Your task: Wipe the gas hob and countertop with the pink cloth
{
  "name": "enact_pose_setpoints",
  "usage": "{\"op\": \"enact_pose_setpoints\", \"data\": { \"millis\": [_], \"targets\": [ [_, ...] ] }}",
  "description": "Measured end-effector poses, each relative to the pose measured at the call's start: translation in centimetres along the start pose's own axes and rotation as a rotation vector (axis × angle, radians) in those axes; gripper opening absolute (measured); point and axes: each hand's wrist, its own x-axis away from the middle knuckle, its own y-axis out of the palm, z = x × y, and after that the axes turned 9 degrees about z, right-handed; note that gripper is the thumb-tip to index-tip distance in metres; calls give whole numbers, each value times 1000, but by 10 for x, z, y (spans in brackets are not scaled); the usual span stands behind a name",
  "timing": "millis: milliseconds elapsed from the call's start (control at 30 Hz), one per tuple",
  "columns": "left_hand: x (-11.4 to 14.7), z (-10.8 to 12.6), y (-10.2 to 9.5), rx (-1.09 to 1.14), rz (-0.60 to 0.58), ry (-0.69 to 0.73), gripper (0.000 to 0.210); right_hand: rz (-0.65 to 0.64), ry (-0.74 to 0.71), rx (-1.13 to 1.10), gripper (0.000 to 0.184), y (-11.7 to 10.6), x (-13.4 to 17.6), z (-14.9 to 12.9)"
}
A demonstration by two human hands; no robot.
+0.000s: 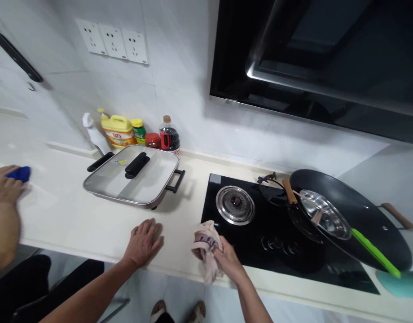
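My right hand (226, 258) grips a pale pink cloth (206, 251) with a dark patterned band, bunched up at the left front edge of the black gas hob (280, 233). Part of the cloth hangs near the counter's front edge. Flat on the white countertop (179, 224) rests my left hand (144, 242), its fingers spread and nothing in it. Just behind that hand stands a rectangular electric pan (102, 188) with a glass lid and black handles.
At far left a co-worker's hand (6, 188) presses a blue cloth (20, 174) on the counter. Bottles, including a yellow detergent jug (118, 130), line the wall. A large wok (361, 215) holding a metal bowl (322, 213) and a green-handled utensil (375, 251) sits right. A range hood (310, 67) overhangs.
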Motion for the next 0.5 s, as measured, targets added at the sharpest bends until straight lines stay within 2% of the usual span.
{"op": "enact_pose_setpoints", "data": {
  "millis": [67, 133, 233, 300, 367, 433, 500],
  "targets": [
    [0, 1, 0, -8, -2, -4, 42, -32, -1, -157, 52, -29, 0, 16],
    [1, 1, 0, -5, -3, -4, 42, 56, 58, -151, 64, -65, 0, 42],
    [1, 2, 1, 2, -2, -2, 43, 446, 83, 75, 69, -113, 3, 79],
    [1, 2, 1, -8, -7, 3, 44, 670, -2, 246, 67, -127, 6, 88],
    [1, 2, 0, -20, -16, 8, 44, 746, -101, 408, 65, -121, 8, 84],
    [1, 1, -1, -30, -25, 7, 44, 676, -142, 574, 64, -98, 7, 73],
    [1, 1, -2, -34, -34, 6, 43, 562, -113, 735, 65, -66, 2, 65]
  ]
}}
